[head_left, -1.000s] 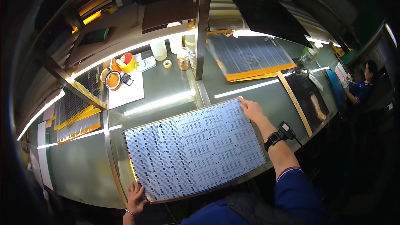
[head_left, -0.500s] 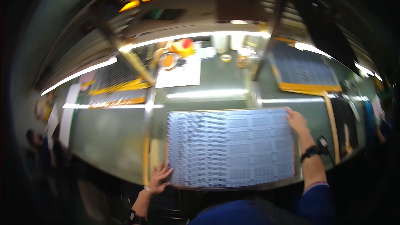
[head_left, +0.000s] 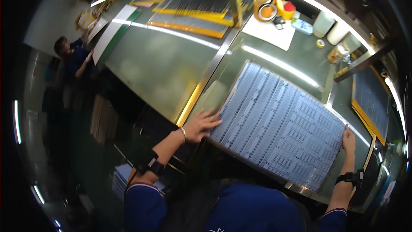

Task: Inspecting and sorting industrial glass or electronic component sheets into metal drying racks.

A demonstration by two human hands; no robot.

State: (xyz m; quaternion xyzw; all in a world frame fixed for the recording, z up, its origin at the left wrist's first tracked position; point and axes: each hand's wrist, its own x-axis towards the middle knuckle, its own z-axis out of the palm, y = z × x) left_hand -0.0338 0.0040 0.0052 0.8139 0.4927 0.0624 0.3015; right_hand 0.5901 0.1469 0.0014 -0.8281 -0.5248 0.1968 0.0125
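Note:
A large, flat rectangular panel, bluish with dense rows of small dark marks, lies on the green worktop in front of me. My left hand has its fingers stretched and spread, with the fingertips at the panel's left edge. At the opposite edge, my right hand is closed around the border near the far right corner. The right thumb and fingers are partly hidden by the hand itself.
Beyond the panel lies a white sheet with a tape roll by it. White bottles stand behind. Yellow-edged panels are stacked at far left, another at right. A co-worker holds a white board.
My view has swung left and tilted, so the panel now appears slanted. The left hand remains at its left edge and the right hand at its right edge. A co-worker shows more clearly.

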